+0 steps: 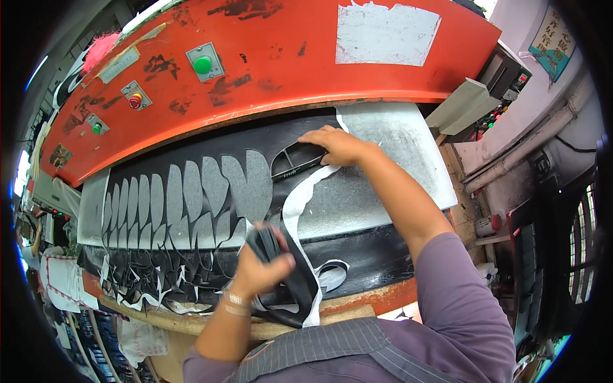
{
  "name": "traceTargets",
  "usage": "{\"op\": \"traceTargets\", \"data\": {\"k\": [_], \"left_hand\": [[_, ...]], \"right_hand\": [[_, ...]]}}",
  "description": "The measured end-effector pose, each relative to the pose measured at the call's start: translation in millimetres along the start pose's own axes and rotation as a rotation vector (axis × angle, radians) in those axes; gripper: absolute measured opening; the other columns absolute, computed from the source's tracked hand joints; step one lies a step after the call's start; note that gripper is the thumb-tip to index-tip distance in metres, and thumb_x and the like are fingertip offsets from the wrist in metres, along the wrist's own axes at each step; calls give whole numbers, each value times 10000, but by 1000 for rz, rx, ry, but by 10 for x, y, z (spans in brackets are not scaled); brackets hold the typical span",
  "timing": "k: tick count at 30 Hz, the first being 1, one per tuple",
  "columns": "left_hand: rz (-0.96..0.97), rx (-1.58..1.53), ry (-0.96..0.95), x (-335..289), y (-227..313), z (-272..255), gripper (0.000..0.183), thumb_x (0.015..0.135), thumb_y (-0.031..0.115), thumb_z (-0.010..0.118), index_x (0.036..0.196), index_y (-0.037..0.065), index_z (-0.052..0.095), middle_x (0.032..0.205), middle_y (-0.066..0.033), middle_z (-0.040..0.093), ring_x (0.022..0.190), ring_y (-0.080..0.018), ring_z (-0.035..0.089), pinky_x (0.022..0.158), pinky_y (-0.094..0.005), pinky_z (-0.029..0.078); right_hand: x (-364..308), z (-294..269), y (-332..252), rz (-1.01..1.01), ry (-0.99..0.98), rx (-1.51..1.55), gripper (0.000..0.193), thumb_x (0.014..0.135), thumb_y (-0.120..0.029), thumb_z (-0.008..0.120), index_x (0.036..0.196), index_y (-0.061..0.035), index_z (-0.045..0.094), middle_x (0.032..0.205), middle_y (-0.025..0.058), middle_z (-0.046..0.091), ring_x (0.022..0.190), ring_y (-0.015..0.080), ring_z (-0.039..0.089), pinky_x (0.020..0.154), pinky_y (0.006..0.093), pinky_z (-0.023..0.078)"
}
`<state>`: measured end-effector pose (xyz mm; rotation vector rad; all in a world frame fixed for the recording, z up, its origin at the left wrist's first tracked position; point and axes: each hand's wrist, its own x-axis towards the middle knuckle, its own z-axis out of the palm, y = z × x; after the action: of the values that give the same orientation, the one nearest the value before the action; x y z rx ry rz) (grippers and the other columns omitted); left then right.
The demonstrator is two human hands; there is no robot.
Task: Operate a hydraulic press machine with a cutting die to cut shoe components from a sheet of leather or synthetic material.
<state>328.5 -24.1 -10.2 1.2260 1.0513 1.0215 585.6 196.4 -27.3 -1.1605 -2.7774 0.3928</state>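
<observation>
Consists of a pale grey bed (364,204) extending beneath the right hand (338,145) and beyond it on both sides, with a dark front ledge (377,255) running below the left hand (265,258). Carries a black sheet (255,131) left of the right hand, marked by a row of leaf-shaped grey areas (257,185), plus a black-rimmed frame (294,170) touching that hand. Supports white-edged black scraps (150,277), tangled on the ledge left of the left hand, and a curled strip (332,276) to its right.
</observation>
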Motion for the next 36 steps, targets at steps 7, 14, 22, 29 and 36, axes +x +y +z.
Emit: {"op": "traceTargets", "data": {"k": [7,14,22,29,36], "left_hand": [[-166,743,-41,967,-364,-340,830,726,363,650,1373,-82,380,1444,-284,371,1399,-353,291,1165,-442,106],[-51,721,-134,819,-437,-276,880,713,365,621,1400,-102,330,1491,-285,295,1451,-328,180,1159,-477,-46],[68,668,-69,838,-523,-138,845,719,335,639,1368,-128,361,1448,-291,365,1431,-363,222,1161,-492,-16],[261,-274,417,824,-439,-859,370,822,179,618,1132,-12,556,866,-49,588,768,-179,601,717,-300,485],[687,-154,1147,731,328,-2911,233,799,101,627,997,28,530,867,-72,558,805,-180,571,760,-324,461]], "right_hand": [[-493,338,384,283,321,241,587,827,-265,677,1380,-193,495,1444,152,437,1339,287,401,1153,444,194],[-699,370,305,326,312,239,488,852,-300,658,1321,-200,567,1427,114,470,1349,292,382,1158,447,185],[-825,370,371,354,271,194,500,850,-330,663,1329,-225,560,1450,103,444,1360,327,352,1161,440,185],[-959,143,-34,393,879,60,512,763,-222,776,1207,-30,606,1158,153,645,1106,278,587,939,392,459],[-315,-288,-1552,92,766,542,412,810,-200,760,1135,0,605,791,110,676,686,161,651,628,276,510]]}}
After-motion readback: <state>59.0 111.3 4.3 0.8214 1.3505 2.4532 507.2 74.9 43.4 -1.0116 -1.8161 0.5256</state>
